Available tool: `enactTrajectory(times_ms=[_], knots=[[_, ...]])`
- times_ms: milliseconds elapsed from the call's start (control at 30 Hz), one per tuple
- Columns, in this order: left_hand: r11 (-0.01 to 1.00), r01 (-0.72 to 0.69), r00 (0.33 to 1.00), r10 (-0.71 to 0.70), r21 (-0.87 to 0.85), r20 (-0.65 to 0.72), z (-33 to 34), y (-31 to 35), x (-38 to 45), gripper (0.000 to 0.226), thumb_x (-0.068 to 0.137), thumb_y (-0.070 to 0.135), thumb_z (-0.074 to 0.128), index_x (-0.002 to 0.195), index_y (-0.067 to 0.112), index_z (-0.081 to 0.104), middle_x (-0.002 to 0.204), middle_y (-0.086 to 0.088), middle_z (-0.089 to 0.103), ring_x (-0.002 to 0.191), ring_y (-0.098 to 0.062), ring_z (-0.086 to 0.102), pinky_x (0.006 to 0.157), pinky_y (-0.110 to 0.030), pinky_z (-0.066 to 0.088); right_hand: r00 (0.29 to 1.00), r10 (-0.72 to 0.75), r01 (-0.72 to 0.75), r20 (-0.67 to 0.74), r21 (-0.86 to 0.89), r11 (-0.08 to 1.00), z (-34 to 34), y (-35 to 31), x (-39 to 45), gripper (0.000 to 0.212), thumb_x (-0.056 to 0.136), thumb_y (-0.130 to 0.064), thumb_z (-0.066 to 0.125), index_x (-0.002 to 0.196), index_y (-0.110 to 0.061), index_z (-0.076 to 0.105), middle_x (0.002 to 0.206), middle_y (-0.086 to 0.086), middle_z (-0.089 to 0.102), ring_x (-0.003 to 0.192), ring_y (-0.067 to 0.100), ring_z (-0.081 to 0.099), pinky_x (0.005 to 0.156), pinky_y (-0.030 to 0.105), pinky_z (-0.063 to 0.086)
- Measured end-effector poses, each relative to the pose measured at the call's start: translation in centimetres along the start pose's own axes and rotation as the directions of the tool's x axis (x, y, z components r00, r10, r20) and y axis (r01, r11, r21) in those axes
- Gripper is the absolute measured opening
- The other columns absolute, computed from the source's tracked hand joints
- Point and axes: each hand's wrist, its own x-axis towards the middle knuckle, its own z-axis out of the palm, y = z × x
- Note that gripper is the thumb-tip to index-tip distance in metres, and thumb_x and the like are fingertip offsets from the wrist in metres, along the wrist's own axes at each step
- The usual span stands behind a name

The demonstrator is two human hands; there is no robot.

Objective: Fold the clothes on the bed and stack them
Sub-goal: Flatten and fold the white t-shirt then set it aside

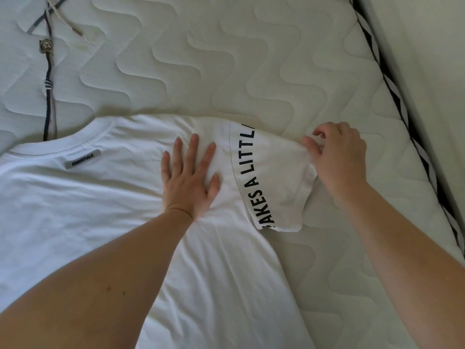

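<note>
A white T-shirt lies spread flat on the quilted mattress, neck to the upper left with a grey label below the collar. My left hand presses flat on the shirt's shoulder, fingers spread. The right sleeve carries black lettering along its seam. My right hand pinches the sleeve's hem between thumb and fingers and lifts it slightly off the mattress.
A dark cord with a small badge and knot lies on the mattress at the upper left, running under the shirt's collar. The mattress edge with black-and-white piping runs down the right side, with a pale wall beyond.
</note>
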Motion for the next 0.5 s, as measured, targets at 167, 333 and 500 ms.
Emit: enactTrajectory(times_ms=[167, 333, 500], knots=[[1.000, -0.003, 1.000, 0.003, -0.001, -0.008, -0.1, -0.1, 0.1, 0.065, 0.096, 0.059, 0.021, 0.156, 0.041, 0.001, 0.166, 0.003, -0.004, 0.152, -0.030, -0.006, 0.120, -0.053, -0.001, 0.978, -0.180, 0.195, -0.106, 0.154, 0.969, -0.9, -4.0, -8.5, 0.011, 0.091, -0.018, 0.059, 0.097, -0.011, 0.064, 0.085, 0.008, 0.062, 0.079, 0.031, 0.057, 0.073, 0.044, 0.047], [1.000, 0.000, 1.000, 0.000, -0.005, -0.013, -0.2, -0.1, 0.0, 0.065, 0.096, 0.060, 0.022, 0.155, 0.042, 0.002, 0.166, 0.005, -0.003, 0.152, -0.029, -0.005, 0.120, -0.051, -0.003, 0.994, -0.100, 0.087, 0.044, 0.234, 0.968, 0.0, -6.3, -18.0, 0.013, 0.088, -0.023, 0.067, 0.096, -0.014, 0.061, 0.073, -0.005, 0.067, 0.063, 0.024, 0.062, 0.058, 0.037, 0.050], [1.000, 0.006, 0.997, -0.006, 0.004, 0.071, -1.0, -0.1, 0.1, 0.066, 0.093, 0.063, 0.015, 0.152, 0.046, -0.010, 0.164, 0.009, -0.013, 0.151, -0.024, -0.014, 0.120, -0.048, -0.009, 0.931, 0.254, -0.353, 0.262, 0.477, 0.805, 2.1, -6.7, -19.8, 0.025, 0.093, -0.036, 0.060, 0.103, -0.017, 0.046, 0.099, -0.003, 0.067, 0.091, 0.019, 0.066, 0.077, 0.030, 0.049]])
